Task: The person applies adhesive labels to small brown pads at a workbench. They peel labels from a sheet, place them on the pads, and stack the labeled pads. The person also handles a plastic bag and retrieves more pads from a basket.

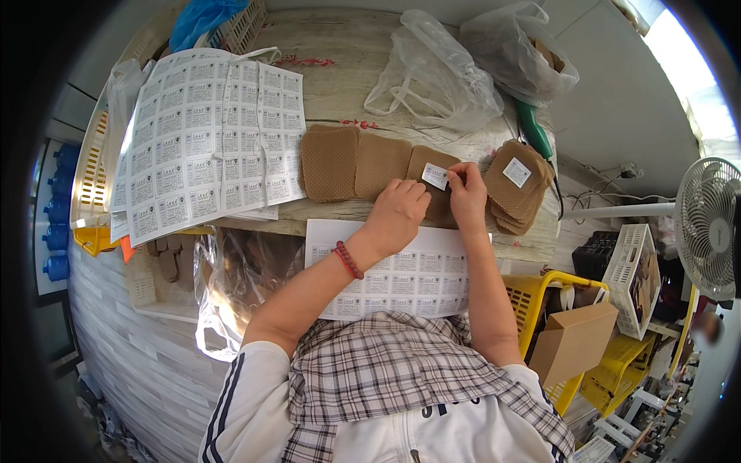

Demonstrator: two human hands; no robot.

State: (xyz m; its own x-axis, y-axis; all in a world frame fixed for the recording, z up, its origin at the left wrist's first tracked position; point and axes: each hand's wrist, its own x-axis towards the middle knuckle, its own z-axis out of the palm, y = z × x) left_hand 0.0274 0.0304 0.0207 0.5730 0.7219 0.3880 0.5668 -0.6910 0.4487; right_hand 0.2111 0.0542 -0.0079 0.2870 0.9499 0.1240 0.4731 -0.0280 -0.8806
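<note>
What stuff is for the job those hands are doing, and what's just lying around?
Used in the job, it looks like:
small white label
textured brown pads
printed label sheets

Probably just lying around:
electric fan
clear plastic bag
cardboard box

- Pads [384, 158]: brown, round-cornered, textured, flat in an overlapping row.
- Label [434, 177]: small, white, printed, askew over the row's rightmost pad.
- Stack [505, 192]: similar pads, unevenly piled, right of the row, topped by another label [516, 172].

A white fan [712, 231] stands at right, a yellow basket [522, 299] and a cardboard box [573, 345] nearer, while a clear plastic bag [432, 71] lies crumpled toward the worktop [340, 89]'s far side.
</note>
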